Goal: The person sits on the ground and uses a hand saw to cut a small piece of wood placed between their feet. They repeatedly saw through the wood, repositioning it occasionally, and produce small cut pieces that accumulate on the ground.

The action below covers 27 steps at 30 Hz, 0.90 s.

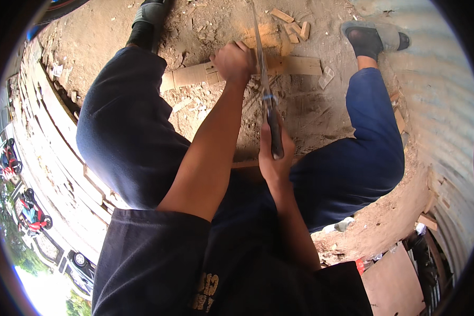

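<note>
A narrow wooden plank (303, 66) lies crosswise low over the ground between my feet. My left hand (234, 62) grips it near its middle, fingers curled over the wood. In my right hand (275, 163) is a handsaw (272, 124), held by its dark handle. Its long thin blade, seen nearly edge-on, points away from me and crosses the plank just right of my left hand. Whether the teeth are cutting into the wood cannot be made out. Orange sawdust (275, 38) covers the soil beyond the plank.
Several small wood offcuts (293, 27) lie past the sawdust. A corrugated metal sheet wall (432, 100) rises on the right. Long boards (60, 110) run along the left, and parked motorbikes (32, 211) stand farther out. My sandalled feet rest wide apart on the dirt.
</note>
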Tool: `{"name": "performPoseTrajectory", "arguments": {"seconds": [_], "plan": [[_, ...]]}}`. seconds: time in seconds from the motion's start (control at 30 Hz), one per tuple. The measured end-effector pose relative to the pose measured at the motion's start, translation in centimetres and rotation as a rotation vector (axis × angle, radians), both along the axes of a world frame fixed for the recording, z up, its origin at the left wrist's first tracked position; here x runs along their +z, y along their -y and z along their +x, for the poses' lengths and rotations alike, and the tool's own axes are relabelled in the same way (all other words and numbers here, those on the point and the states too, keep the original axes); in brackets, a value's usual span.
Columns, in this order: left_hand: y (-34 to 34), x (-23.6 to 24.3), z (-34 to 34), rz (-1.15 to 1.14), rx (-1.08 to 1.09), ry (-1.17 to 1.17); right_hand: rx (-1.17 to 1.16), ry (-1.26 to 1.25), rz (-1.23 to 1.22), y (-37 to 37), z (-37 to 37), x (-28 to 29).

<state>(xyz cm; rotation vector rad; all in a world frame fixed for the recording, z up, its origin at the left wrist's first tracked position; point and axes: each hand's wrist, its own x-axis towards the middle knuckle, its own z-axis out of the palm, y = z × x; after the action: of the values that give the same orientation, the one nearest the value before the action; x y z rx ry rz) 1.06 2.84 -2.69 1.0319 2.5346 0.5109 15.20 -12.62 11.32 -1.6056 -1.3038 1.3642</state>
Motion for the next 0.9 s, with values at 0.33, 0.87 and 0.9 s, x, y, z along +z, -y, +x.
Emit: {"name": "performPoseTrajectory", "arguments": {"seconds": [0.33, 0.87, 0.9], "plan": [[0.2, 0.0, 0.2, 0.022, 0.013, -0.008, 0.083, 0.071, -0.179, 3.7, 4.1, 6.8], [-0.8, 0.8, 0.5, -0.029, 0.07, -0.097, 0.143, 0.145, -0.149, 3.4, 6.0, 9.0], [-0.5, 0.4, 0.4, -0.004, 0.067, -0.125, 0.15, 0.152, -0.064, 4.6, 6.4, 9.7]]}}
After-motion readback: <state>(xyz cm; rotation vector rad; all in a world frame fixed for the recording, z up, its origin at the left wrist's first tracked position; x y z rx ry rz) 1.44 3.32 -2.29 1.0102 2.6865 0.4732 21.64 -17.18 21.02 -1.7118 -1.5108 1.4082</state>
